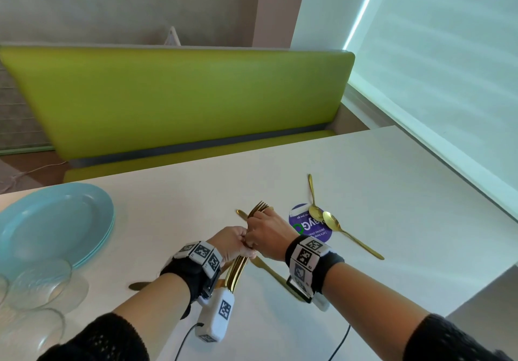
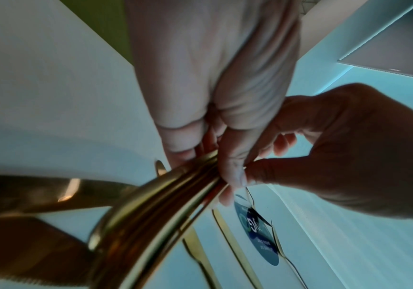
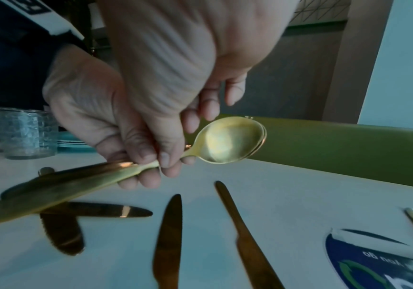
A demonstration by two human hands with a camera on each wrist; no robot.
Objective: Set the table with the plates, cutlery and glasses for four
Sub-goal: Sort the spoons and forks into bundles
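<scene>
Two spoons (image 1: pixel 330 222) lie loose on the table (image 1: pixel 392 181), bowls touching at the edge of the round purple sticker (image 1: pixel 305 227), which serves as the landmark here. Nearer the person than the sticker, several gold knives (image 3: pixel 168 240) lie spread on the tabletop. Left of the sticker, both hands meet over a bundle of gold cutlery (image 1: pixel 238 269). The left hand (image 1: pixel 234 244) is wrapped around the handles. The right hand (image 1: pixel 267 233) pinches a piece at the neck of the bundle; the right wrist view shows a spoon bowl (image 3: pixel 232 139) just beyond its fingertips, and the head view shows fork tines (image 1: pixel 259 206) above them.

Far left of the sticker, the blue plates (image 1: pixel 56 220) remain in one stack, with the glasses (image 1: pixel 39 285) grouped just in front of them.

Assessment: the task is at an early stage. Cutlery is being sorted by type. No place setting is laid; plates, glasses and all cutlery remain to be distributed to four positions.
</scene>
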